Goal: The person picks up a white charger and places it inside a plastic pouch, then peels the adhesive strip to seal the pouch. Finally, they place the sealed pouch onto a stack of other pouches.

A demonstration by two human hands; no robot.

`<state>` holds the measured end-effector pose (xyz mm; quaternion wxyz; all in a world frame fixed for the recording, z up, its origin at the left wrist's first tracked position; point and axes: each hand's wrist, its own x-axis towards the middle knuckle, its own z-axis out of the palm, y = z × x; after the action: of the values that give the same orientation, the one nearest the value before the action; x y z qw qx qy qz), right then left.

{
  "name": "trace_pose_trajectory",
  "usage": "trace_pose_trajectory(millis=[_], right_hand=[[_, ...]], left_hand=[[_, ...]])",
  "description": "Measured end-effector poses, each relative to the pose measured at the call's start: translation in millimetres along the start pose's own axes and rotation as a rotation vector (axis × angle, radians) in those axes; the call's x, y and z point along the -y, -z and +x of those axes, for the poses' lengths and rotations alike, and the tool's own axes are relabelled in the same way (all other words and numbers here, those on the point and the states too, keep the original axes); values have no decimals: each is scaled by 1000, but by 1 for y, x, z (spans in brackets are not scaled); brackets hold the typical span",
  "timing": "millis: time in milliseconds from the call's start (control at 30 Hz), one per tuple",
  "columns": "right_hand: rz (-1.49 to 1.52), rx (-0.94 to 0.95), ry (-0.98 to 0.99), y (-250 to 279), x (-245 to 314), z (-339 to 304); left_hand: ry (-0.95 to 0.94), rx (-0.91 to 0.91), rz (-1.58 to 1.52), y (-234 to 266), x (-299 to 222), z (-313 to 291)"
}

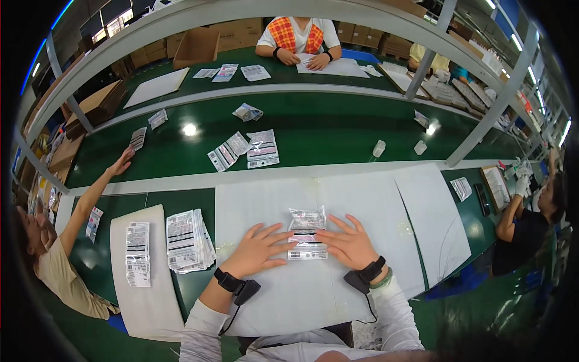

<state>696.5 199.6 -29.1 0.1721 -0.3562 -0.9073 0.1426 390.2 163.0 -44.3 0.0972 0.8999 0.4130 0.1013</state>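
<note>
We look down on a packing line of green work benches (pixel 338 136) under pale metal racking, with other people seated around it. On our left a white sheet (pixel 148 295) carries a small column of labelled packets (pixel 138 252), and just beside it lies a fanned stack of clear labelled bags (pixel 189 240). On the large white paper sheet (pixel 259 205) in front of us, our left hand (pixel 259 248) rests flat with fingers spread, its fingertips touching the left edge of a small clear plastic packet with printed label strips (pixel 307 234). The packet lies between both hands, its long axis running away from us. Our right hand (pixel 350 242) lies flat too, fingers splayed, touching the packet's right edge; neither hand grips it, and both sit about equally near.
</note>
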Motion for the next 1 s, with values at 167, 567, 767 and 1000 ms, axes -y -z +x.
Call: trace_pose_trajectory(millis=[167,567,767,1000], right_hand=[[51,-34,-96,-1,-7,-9],[-117,-151,-148,-58,87,25],[-147,-190,-88,-67,82,20],[52,-289,-297,-37,61,-63]], left_hand=[[-9,-25,-2,-3,-2,-7],[-21,-57,11,-8,5,-14],[-5,-96,-13,-12,1,-12],[46,-106,-36,-10,-1,-17]])
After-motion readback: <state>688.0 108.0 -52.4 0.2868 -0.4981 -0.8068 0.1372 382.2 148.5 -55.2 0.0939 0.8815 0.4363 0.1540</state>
